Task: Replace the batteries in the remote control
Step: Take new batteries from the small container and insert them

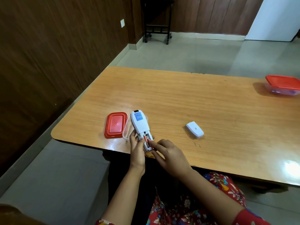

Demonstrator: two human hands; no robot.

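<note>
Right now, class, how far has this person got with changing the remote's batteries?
Done: the battery cover is off and lies apart on the table. In hand: the left hand holds the remote back-up, with a battery showing in the open bay, while the right hand presses its fingers there. Left: seating the batteries fully and refitting the cover. Whether these are new cells cannot be told.

On my wooden table [211, 101] a red lid [115, 124] lies beside a clear tub [126, 133], with a red-lidded container [283, 85] far right.
</note>
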